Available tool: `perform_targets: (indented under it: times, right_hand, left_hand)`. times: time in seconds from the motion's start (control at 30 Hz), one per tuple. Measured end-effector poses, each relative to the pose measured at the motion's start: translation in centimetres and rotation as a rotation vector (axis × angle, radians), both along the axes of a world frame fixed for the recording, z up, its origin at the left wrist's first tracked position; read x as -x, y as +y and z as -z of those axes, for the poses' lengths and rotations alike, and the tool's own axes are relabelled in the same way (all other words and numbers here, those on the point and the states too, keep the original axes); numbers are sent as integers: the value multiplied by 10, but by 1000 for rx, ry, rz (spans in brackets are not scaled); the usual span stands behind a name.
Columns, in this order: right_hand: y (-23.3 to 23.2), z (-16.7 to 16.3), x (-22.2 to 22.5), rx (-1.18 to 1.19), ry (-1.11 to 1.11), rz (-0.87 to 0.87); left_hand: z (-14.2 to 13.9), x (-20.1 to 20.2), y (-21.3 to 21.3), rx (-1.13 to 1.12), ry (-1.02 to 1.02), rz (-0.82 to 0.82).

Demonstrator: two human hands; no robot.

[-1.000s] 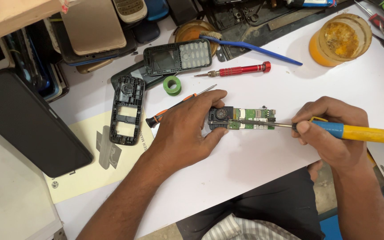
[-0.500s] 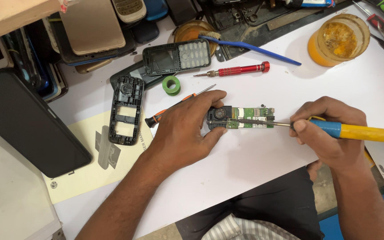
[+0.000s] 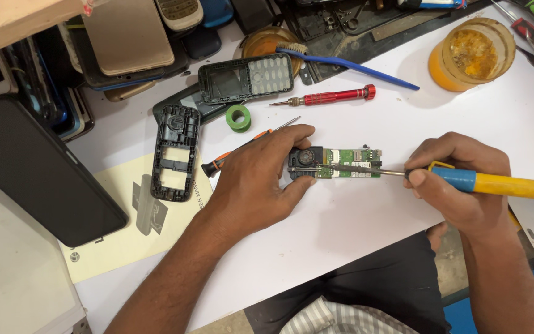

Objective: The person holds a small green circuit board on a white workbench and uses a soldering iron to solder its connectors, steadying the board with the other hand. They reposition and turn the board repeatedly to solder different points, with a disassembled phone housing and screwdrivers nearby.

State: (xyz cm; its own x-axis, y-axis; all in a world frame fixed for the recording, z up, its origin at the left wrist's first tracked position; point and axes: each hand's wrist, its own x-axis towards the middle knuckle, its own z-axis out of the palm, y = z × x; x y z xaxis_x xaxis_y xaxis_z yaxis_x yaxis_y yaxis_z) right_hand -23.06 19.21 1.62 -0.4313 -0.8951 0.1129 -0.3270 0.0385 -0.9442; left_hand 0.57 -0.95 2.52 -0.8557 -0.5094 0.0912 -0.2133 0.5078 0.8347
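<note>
Green circuit board [image 3: 341,162] lies on the white table [image 3: 366,229], and we pin its left end with our left hand [image 3: 261,176], fingers closed on its edge. Our right hand [image 3: 458,182] grips the yellow-handled soldering iron [image 3: 495,184], its tip resting on the board. With the black frame [image 3: 175,152] and keypad cover [image 3: 246,77] lying apart, disassembly looks done; we judge soldering underway, reassembly left.
</note>
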Motion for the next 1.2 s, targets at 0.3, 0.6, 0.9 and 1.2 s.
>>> perform_targets:
  times: [0.3,0.6,0.9,1.2]
  right_hand:
    - [1,1,2,13,-21,-23]
    - [1,1,2,28,-48,-44]
    - [0,2,4,23,-29,-56]
    - [-2,0,4,18,4,-78]
  left_hand:
    - [1,1,-1,5,-3,2]
    - [1,1,-1,4,2,4]
    - [0,1,-1,3,-1,-1]
    - [-6,2,0,-77,7,0]
